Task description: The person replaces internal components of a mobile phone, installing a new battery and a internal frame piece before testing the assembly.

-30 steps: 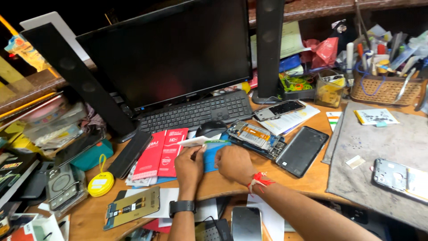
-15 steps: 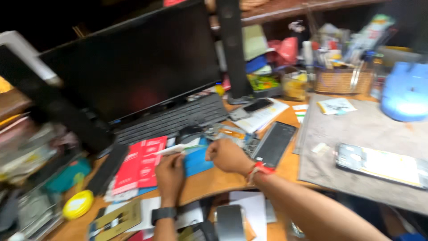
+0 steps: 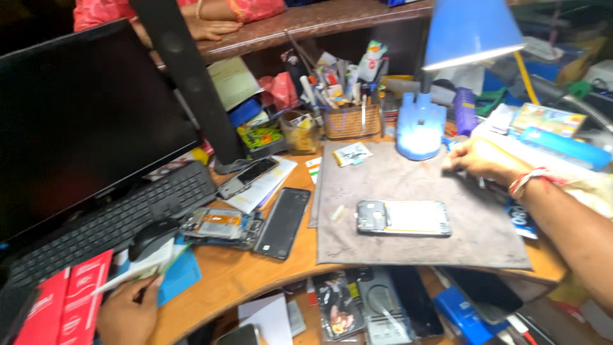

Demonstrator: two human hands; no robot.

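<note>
My left hand (image 3: 126, 312) is at the desk's front left edge, pinching a thin light-coloured sheet (image 3: 145, 264) that lies over a blue pad (image 3: 180, 279). My right hand (image 3: 477, 161) has reached to the far right of the grey work mat (image 3: 408, 243), fingers curled on the mat's edge beside the blue lamp base (image 3: 420, 126); whether it holds anything is hidden. An opened phone (image 3: 403, 218) lies back-up in the middle of the mat. Another disassembled phone (image 3: 220, 227) and a black screen panel (image 3: 283, 222) lie left of the mat.
A black monitor (image 3: 83, 121), keyboard (image 3: 108, 223) and mouse (image 3: 152, 235) fill the left. A tall speaker (image 3: 188, 76) and a basket of tools (image 3: 350, 120) stand behind. Red boxes (image 3: 64, 303) lie front left. Another person's hand (image 3: 214, 27) rests on the upper shelf.
My view has swung right. My right hand left the blue pad and reached across to the mat's far right edge. My left hand stays on the sheet.
</note>
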